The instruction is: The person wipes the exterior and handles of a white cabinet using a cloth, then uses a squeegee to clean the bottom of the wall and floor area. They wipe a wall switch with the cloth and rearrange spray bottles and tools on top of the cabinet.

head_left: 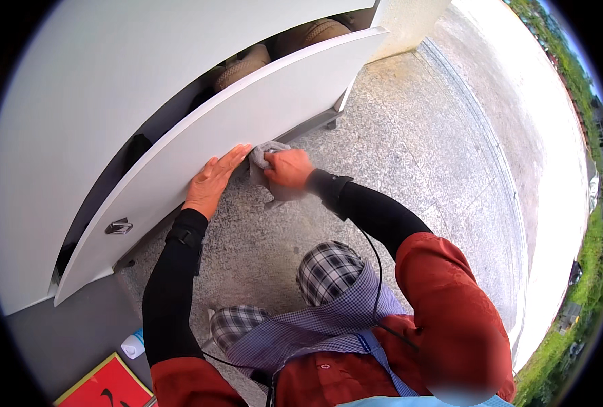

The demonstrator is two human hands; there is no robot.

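A white tilt-out cabinet door point(247, 108) stands ajar at the top, with shoes point(244, 66) showing in the dark gap behind it. My left hand point(215, 180) rests with outstretched fingers against the lower part of this door. Just to its right, my right hand point(289, 168) is closed around a grey cloth point(267, 150), pressed at the door's bottom edge. Part of the cloth hangs below the hand, slightly blurred.
A metal handle point(118, 226) sits on the door's left part. Below left, a white bottle with a blue label point(133, 344) and a red, yellow-edged sheet point(105, 386) lie on the dark grey floor. Speckled stone floor point(410, 149) stretches right, toward a bright outdoor area.
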